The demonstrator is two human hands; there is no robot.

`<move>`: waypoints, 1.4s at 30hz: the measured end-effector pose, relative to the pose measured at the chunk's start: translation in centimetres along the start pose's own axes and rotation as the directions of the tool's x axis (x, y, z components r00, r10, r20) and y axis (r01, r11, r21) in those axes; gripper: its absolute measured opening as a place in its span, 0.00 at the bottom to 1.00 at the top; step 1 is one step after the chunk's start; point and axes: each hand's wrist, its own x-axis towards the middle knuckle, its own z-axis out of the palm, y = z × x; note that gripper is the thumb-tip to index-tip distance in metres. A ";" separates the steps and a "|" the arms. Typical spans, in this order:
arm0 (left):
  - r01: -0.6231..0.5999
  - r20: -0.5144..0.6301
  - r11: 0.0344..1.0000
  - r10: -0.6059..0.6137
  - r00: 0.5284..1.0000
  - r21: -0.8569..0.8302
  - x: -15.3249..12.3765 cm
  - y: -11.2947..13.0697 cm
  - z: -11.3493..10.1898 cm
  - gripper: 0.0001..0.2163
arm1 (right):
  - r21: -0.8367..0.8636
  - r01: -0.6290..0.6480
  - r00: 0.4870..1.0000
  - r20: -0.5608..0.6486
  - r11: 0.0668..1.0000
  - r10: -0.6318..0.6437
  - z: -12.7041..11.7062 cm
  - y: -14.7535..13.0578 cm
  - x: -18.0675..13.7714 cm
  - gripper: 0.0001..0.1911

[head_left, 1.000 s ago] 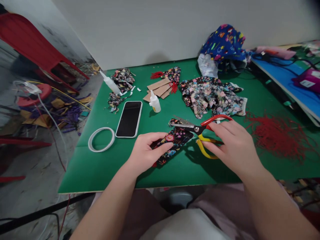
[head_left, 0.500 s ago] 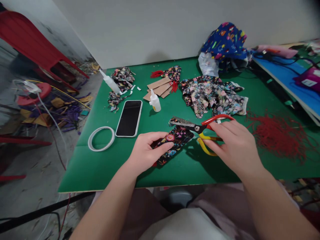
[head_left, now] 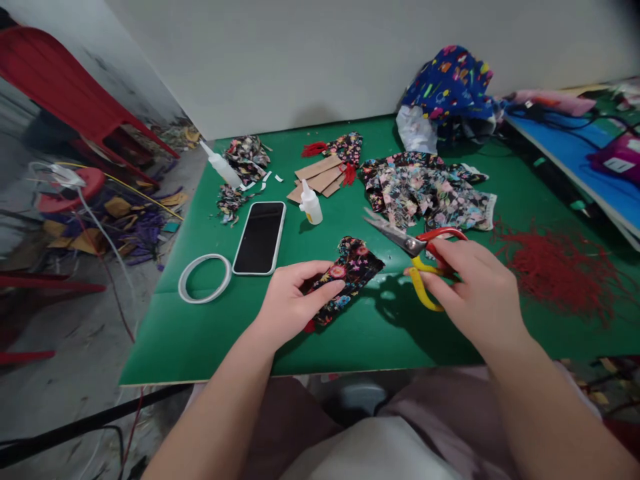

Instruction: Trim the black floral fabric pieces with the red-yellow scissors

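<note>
My left hand (head_left: 295,300) pinches a piece of black floral fabric (head_left: 357,270) between thumb and fingers, just above the green table. A bit of red shows under its lower left end, and its top edge curls over. My right hand (head_left: 473,283) is closed round the handles of scissors (head_left: 413,248), one red and one yellow. The scissor blades point up and left, slightly apart, clear of the fabric. Beyond the hands lie a white-capped glue bottle (head_left: 312,205), brown cardboard strips (head_left: 320,177) and a floral piece with red tassels (head_left: 345,147).
On the green table (head_left: 200,347) lie a phone (head_left: 260,238), a tape roll (head_left: 182,280), another bottle (head_left: 223,168), floral cloth (head_left: 425,190) and red threads (head_left: 565,273). A blue patterned cloth (head_left: 450,83) rests by the wall. A red chair (head_left: 60,80) stands left.
The scissors have moved right and away from the fabric, their blades no longer across its top edge. That edge now stands up in a curl. My left hand has hardly moved.
</note>
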 end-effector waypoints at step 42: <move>0.002 -0.164 0.963 -0.048 0.985 -0.269 -0.3 -1.5 -0.3 0.08 | 0.011 0.099 0.995 0.031 0.995 -0.099 -0.1 0.1 0.2 0.17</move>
